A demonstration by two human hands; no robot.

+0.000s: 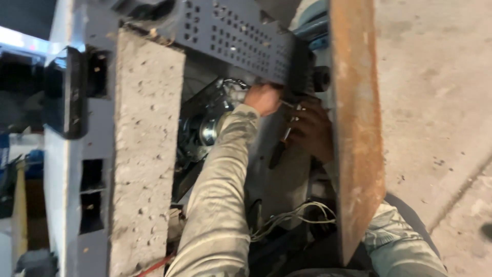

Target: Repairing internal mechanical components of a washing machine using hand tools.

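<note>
Inside of a gutted appliance, seen from above. Left hand at upper centre of the frame, pressed up against the underside of a grey perforated metal panel; fingers tucked out of sight under the panel edge, so impossible to tell whether together or apart. Right hand just right of it, in shadow, fingers curled round a screwdriver with a dark handle hanging down toward centre frame and the shaft angled up toward the panel. Rough concrete block filling the left-centre. Rusty metal plate standing on the right, hiding part of the right forearm. Shiny round metal part left of the left sleeve. Pale wires looped at lower centre. Concrete floor along the right edge.
</note>
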